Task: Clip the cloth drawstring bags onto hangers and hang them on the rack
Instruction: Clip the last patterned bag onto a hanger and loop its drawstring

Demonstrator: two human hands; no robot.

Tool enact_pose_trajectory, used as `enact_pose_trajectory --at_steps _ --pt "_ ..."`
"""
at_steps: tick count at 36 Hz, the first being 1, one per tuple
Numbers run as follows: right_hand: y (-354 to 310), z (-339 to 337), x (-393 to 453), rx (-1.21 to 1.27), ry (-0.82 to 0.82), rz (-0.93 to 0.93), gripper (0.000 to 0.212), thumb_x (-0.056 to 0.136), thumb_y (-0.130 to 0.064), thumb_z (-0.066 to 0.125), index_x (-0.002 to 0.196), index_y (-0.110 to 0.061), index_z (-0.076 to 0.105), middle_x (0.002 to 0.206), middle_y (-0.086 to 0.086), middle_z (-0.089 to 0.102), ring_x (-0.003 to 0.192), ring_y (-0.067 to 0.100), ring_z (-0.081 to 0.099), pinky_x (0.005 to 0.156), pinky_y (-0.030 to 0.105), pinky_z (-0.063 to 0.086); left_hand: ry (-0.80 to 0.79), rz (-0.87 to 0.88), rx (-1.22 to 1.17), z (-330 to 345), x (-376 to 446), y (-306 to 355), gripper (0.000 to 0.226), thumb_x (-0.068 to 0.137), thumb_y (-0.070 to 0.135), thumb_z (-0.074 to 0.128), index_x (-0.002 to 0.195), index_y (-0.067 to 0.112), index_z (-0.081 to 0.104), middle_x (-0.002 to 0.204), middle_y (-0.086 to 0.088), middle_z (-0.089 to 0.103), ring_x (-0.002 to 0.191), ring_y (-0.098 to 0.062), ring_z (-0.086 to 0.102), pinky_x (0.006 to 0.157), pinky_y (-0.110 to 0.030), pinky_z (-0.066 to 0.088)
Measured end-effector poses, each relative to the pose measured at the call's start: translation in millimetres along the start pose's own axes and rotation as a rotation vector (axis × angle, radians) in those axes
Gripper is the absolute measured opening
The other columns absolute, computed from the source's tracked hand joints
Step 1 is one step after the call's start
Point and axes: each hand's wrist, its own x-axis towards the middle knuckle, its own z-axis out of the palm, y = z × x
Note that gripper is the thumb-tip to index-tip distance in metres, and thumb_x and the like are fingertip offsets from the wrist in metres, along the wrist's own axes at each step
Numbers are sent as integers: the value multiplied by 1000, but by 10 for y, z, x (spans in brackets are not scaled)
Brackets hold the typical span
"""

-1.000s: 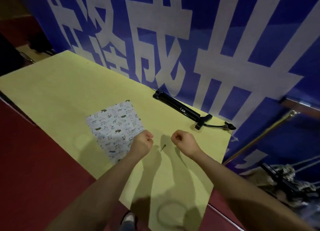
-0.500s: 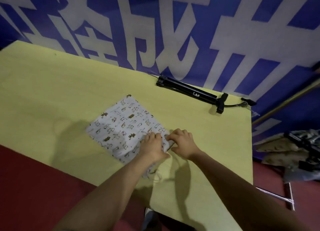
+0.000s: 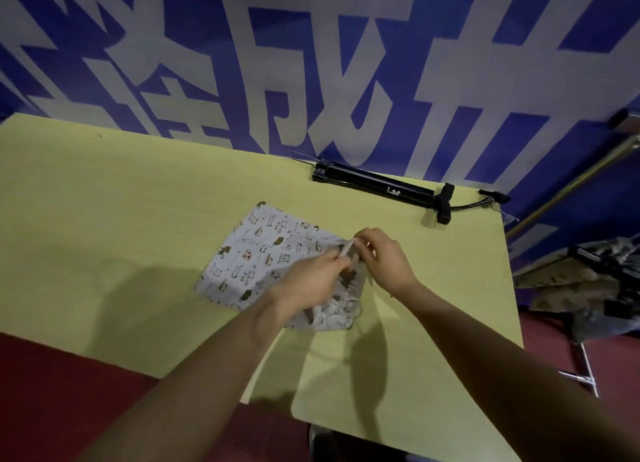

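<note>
A white cloth drawstring bag (image 3: pixel 256 254) printed with small cartoon animals lies flat on the yellow table (image 3: pixel 104 202). My left hand (image 3: pixel 311 281) and my right hand (image 3: pixel 384 257) both pinch the bag's open right-hand end, and that edge is lifted and bunched. A thin pale strip of the bag's edge or cord sticks up between my fingers. The drawstring cords lie crumpled under my left wrist near the table's front. No hanger is in view.
A black bicycle pump (image 3: pixel 384 188) with a hose lies along the table's back edge against a blue and white banner (image 3: pixel 346 63). At the right, off the table, patterned cloth (image 3: pixel 568 288) hangs over a dark metal frame (image 3: pixel 609 264). Red floor (image 3: pixel 52 392) lies in front.
My fists moved from the bare table onto the bag's right end and took hold of it. The edge has since been lifted and gathered.
</note>
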Motion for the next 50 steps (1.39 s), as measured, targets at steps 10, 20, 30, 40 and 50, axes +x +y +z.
enact_pose_trajectory --at_steps 10,20,30,40,50 --pt "451 -187 -286 -133 -68 465 33 85 -35 64 105 -10 56 108 9 56 94 24 55 79 37 50 42 -103 -294 -231 197 71 101 80 -4 58 149 33 -8 158 15 -9 141 -13 25 73 -27 55" --pt "519 0 -347 -258 -161 553 30 86 -33 62 98 -5 64 104 14 64 95 31 60 78 35 49 -135 -129 -185 -14 316 120 114 77 1 68 147 28 -18 154 15 -25 123 -19 50 84 -38 57" --pt "308 -101 -216 295 29 339 6 81 -29 70 77 -25 71 91 -1 60 93 20 59 76 30 51 -122 -186 -113 -10 346 34 115 78 0 67 145 30 -21 157 10 -17 61 4 26 75 -33 56" --pt "-96 -45 26 236 -6 315 9 81 -31 71 89 -27 72 100 -1 44 105 19 38 97 34 32 -22 -170 -149 -164 353 -48 112 77 1 66 147 28 -17 158 12 -15 111 -20 55 80 -43 56" --pt "26 -276 420 168 52 303 8 89 -22 62 95 -21 67 104 2 51 111 24 44 101 46 37 115 -213 -92 -379 636 -36 97 81 8 61 151 22 -5 160 8 -2 136 -22 36 81 -34 46"
